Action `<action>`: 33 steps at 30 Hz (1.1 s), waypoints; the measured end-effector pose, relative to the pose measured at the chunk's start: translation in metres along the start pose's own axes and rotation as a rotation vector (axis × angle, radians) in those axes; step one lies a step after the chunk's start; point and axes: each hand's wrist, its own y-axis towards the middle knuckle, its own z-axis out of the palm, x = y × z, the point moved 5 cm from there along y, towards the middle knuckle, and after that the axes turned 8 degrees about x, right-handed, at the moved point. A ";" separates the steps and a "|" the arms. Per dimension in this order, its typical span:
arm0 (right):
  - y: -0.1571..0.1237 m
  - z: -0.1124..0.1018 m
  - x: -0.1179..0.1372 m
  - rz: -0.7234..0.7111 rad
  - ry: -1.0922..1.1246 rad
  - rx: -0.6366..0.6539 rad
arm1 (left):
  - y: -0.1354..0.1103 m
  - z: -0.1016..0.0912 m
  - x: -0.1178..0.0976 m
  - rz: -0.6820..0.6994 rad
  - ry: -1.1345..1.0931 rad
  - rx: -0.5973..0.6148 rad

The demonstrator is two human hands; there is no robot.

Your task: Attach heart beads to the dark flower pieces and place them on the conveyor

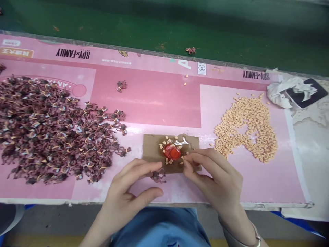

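My left hand has its thumb and index finger spread apart. A small dark purple figure lies between them, close to the index fingertip; I cannot tell whether any finger touches it. My right hand pinches a small tan piece at the right side of a brown cardboard square. On that square sits a red, shiny round piece in a pool of clear, wet-looking liquid. Several tan pieces are scattered around the red piece.
A large heap of dark purple figures with yellowish bands covers the left side. Tan pieces are piled on the right. Crumpled white tissue rests on a dark tray. One figure lies on the green surface beyond the table.
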 end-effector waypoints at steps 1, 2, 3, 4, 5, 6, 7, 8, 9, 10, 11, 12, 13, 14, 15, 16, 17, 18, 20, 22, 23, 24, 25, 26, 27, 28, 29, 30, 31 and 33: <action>0.000 0.001 0.000 -0.007 -0.011 0.002 | -0.002 -0.002 0.001 -0.008 0.024 -0.008; 0.000 0.002 0.000 -0.012 -0.020 0.006 | -0.003 -0.004 0.002 -0.011 0.050 -0.018; 0.000 0.003 0.000 -0.016 -0.029 0.012 | -0.003 -0.005 0.002 -0.005 0.072 -0.030; 0.000 0.003 0.000 -0.019 -0.041 0.018 | -0.004 -0.006 0.001 0.011 0.092 -0.042; 0.000 0.004 0.000 -0.021 -0.052 0.024 | -0.004 -0.008 0.000 0.031 0.112 -0.056; 0.000 0.005 0.001 -0.025 -0.060 0.025 | -0.004 -0.009 -0.002 0.052 0.137 -0.074; 0.001 0.005 0.001 -0.029 -0.065 0.023 | -0.004 -0.011 -0.003 0.067 0.163 -0.097; 0.001 0.005 0.001 -0.035 -0.066 0.020 | -0.004 -0.013 -0.005 0.075 0.182 -0.120; 0.001 0.005 0.001 -0.041 -0.065 0.016 | -0.005 -0.013 -0.005 0.068 0.189 -0.130; 0.001 0.005 0.001 -0.047 -0.064 0.012 | -0.005 -0.013 -0.005 0.051 0.176 -0.123; 0.002 0.004 0.001 -0.050 -0.063 0.011 | -0.005 -0.012 -0.003 0.029 0.143 -0.099; 0.002 0.004 0.002 -0.050 -0.060 0.013 | -0.005 -0.009 -0.002 0.005 0.096 -0.069; 0.002 0.002 0.002 -0.044 -0.056 0.016 | -0.004 -0.007 0.000 -0.016 0.049 -0.043; 0.002 0.000 0.003 -0.036 -0.045 0.017 | -0.004 -0.004 0.002 -0.027 0.010 -0.026; 0.003 -0.002 0.005 -0.029 -0.029 0.018 | -0.004 -0.002 0.003 -0.031 -0.017 -0.016; 0.003 -0.004 0.008 -0.025 -0.007 0.020 | -0.004 0.001 0.003 -0.027 -0.036 -0.009; 0.004 -0.007 0.011 -0.027 0.022 0.030 | -0.004 0.003 0.004 -0.024 -0.050 -0.002; 0.005 -0.008 0.015 -0.038 0.057 0.047 | -0.004 0.005 0.005 -0.025 -0.061 0.007; 0.008 -0.009 0.025 -0.077 0.126 0.088 | -0.005 0.008 0.006 -0.043 -0.079 0.042; 0.010 -0.009 0.032 -0.106 0.183 0.087 | -0.008 0.010 0.007 -0.065 -0.097 0.087; 0.011 -0.008 0.034 -0.113 0.204 0.073 | -0.010 0.010 0.007 -0.073 -0.103 0.111; 0.012 -0.007 0.036 -0.114 0.221 0.060 | -0.011 0.011 0.007 -0.075 -0.107 0.133; 0.013 -0.005 0.036 -0.114 0.238 0.057 | -0.013 0.011 0.006 -0.076 -0.115 0.148; 0.014 -0.003 0.037 -0.115 0.256 0.065 | -0.015 0.011 0.005 -0.084 -0.126 0.156; 0.015 0.000 0.037 -0.116 0.274 0.078 | -0.016 0.012 0.004 -0.103 -0.140 0.155; 0.015 0.001 0.037 -0.119 0.293 0.095 | -0.018 0.012 0.004 -0.138 -0.157 0.143; 0.015 0.003 0.037 -0.123 0.307 0.106 | -0.020 0.012 0.004 -0.182 -0.174 0.125; 0.015 0.003 0.037 -0.129 0.315 0.113 | -0.021 0.013 0.005 -0.228 -0.187 0.104; 0.014 0.003 0.038 -0.137 0.315 0.118 | -0.022 0.013 0.006 -0.262 -0.192 0.086; 0.011 0.002 0.040 -0.163 0.288 0.133 | -0.021 0.013 0.005 -0.262 -0.185 0.089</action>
